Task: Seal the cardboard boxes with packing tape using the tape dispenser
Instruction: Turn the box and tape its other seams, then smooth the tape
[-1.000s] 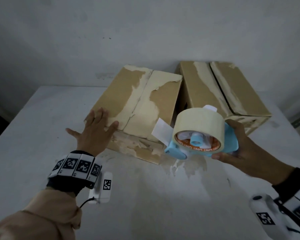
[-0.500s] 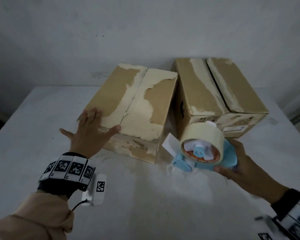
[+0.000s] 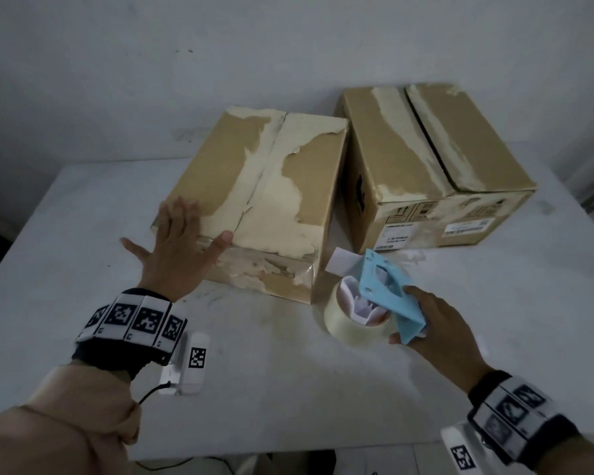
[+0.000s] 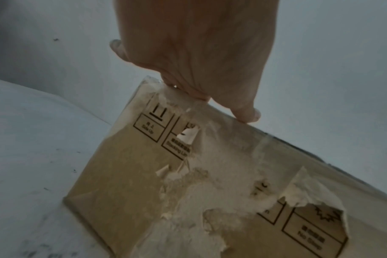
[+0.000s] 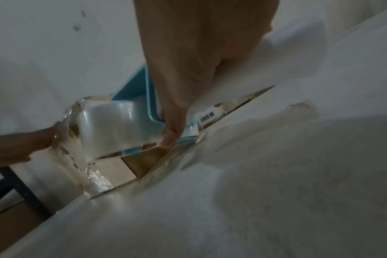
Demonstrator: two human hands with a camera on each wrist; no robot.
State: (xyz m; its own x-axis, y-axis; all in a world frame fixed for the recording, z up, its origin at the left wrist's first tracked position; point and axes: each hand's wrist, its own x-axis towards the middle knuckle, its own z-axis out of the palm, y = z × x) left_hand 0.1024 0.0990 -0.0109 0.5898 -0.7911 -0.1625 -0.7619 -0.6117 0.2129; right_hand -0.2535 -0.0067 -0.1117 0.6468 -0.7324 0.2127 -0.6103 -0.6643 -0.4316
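Left hand (image 3: 177, 248) flat on box (image 3: 254, 186); right hand (image 3: 436, 323) grips dispenser (image 3: 384, 296)

A white table (image 3: 323, 389), scuffed and stained, stood against a plain grey-white wall (image 3: 220, 63) marked with a few small dark specks. The light was dim and cool. A dark metal frame (image 5: 13, 185) showed beyond the table's left edge.

– Boxes?
– Both brown matt cardboard; near-left box (image 3: 254, 186) has its paper skin torn off in rough pale patches, glossy clear film on its front. Far-right box (image 3: 429, 159) also peeled.
– Dispenser?
– Smooth light-blue plastic tape dispenser (image 3: 388, 296), shiny translucent tape roll (image 3: 350, 323).
– Table?
– Matt white table (image 3: 288, 389), scuffed.
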